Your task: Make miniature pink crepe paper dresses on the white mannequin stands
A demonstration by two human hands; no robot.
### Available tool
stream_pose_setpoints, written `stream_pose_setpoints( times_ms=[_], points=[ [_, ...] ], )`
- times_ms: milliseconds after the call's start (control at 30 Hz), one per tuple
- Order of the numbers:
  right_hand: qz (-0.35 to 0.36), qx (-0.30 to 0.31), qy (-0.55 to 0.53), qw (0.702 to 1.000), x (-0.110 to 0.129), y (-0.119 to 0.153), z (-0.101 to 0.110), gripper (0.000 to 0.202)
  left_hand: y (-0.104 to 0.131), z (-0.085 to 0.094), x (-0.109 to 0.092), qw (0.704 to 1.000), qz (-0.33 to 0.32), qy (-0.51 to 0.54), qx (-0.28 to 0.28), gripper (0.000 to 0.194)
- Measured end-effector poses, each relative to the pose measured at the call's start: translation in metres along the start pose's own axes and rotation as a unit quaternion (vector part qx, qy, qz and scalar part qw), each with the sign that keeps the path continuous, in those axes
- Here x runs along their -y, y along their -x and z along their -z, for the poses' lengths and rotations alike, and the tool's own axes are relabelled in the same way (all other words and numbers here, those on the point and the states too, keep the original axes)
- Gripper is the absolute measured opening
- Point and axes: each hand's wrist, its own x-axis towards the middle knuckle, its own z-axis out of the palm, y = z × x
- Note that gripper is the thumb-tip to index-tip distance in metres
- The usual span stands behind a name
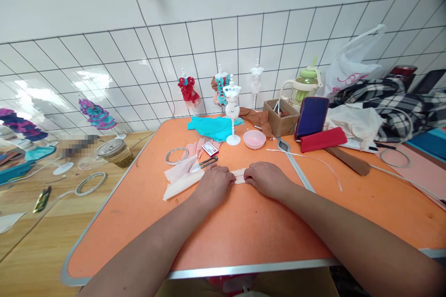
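The pale strip of cloth (239, 176) lies flat on the orange worktop (256, 236), about midway between the near and far edges and well in from the left and right edges. Its visible part sits directly between the 2 hands, with its long axis running side to side, roughly parallel to the near edge. From the left hand (214, 184) the strip lies to the right, just past the fingertips; from the right hand (267, 179) it lies to the left. Neither hand is nearer, since both touch it, 1 at each end of the bare stretch. The left fingers are curled down and closed on the left end; the right fingers are bent inward and closed on the right end, thumb tucked low. Both forearms reach in over the near edge, so the hands face each other across the strip. To the left of the left hand, a longer pale cloth (183, 187) slants toward the left edge; it is probably the same piece, though the hand covers the join. Just beyond that hand lie the black-handled snips (209, 162), and a small red-and-white box (210, 149) sits behind them. Farther toward the far edge, past the strip, stand the white dress form (232, 109) and, to its right, the pink bowl (254, 139).
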Motion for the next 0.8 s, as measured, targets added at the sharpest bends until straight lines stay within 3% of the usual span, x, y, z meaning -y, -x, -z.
stream_pose_setpoints(
  times_ms=[533,667,800],
  points=[
    [-0.012,0.006,0.000,1.000,-0.0012,-0.0007,-0.0023,0.016,-0.0015,-0.0044,0.0003,1.000,-0.011,0.012,-0.015,0.023],
    [0.025,-0.014,-0.001,1.000,-0.0016,0.0003,-0.0029,0.017,-0.0002,-0.0037,-0.0036,0.999,-0.018,0.016,-0.044,0.016],
    [0.041,-0.021,0.005,0.999,-0.0027,0.0000,-0.0029,0.016,0.0002,-0.0035,-0.0029,0.999,-0.018,0.025,-0.025,0.019]
  ],
)
